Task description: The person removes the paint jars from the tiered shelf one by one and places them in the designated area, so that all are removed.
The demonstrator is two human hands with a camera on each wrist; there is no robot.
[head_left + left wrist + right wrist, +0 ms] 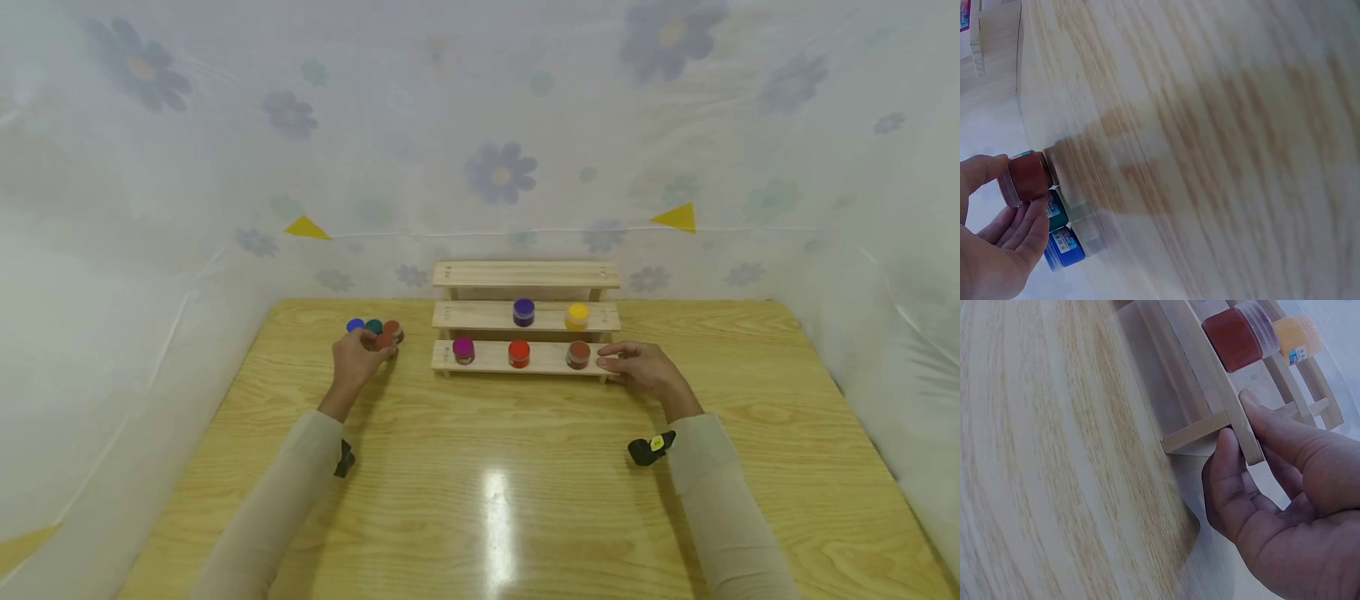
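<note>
"One glossy, wood-grained table (420, 475); what stood on it?"

"A three-tiered rack (525, 273), judged light and stiff. The person's right hand (645, 367) pinched one end of its lowest tier (491, 358) between thumb and fingers. Pale wood, straight-edged."

"And the left hand (356, 362)?"

"It pinched a reddish-brown jar (1027, 178) at the table's far left, beside a green jar (1055, 211) and a blue jar (1065, 248). Probably light and rigid, perhaps slippery; best taken round its sides. Squat, smooth cylinder, clear lid (1007, 189)."
</note>
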